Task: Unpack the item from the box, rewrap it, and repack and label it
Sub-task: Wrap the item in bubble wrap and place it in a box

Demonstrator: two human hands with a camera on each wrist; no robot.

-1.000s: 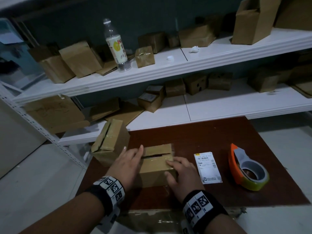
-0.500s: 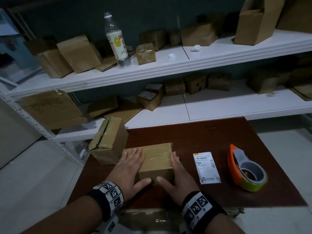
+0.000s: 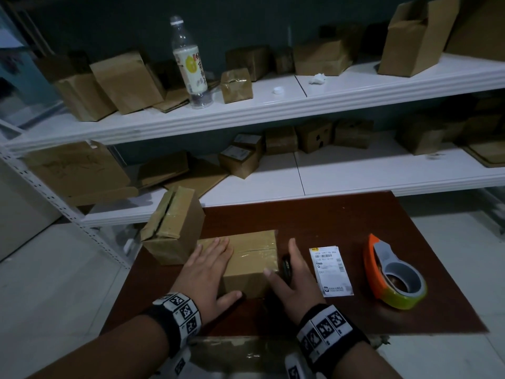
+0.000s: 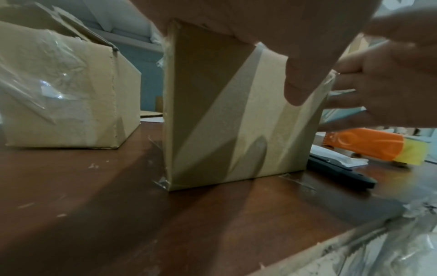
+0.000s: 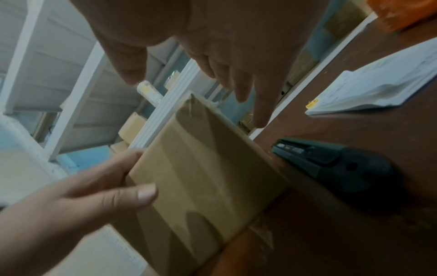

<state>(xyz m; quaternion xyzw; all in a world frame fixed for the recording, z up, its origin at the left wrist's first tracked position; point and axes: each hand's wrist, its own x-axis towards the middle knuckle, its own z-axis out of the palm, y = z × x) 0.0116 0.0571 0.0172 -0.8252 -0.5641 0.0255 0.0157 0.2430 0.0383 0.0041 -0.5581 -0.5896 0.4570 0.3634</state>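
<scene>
White shelving unit, at 12 o'clock, stocked with cardboard boxes and one plastic bottle; brown tabletop below it. On the tabletop: taped cardboard box at centre; a second, open-flapped box at its 10 o'clock; orange tape dispenser at 3 o'clock; shipping label between dispenser and box; black utility knife just beside the box's right side. Left hand lies flat on the box top, fingers straight, thumb on the near face; right hand released, fingers extended, thumb tip at the box's near right corner.

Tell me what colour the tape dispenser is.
The tape dispenser is orange with a grey inner part; the head view shows it best.
</scene>
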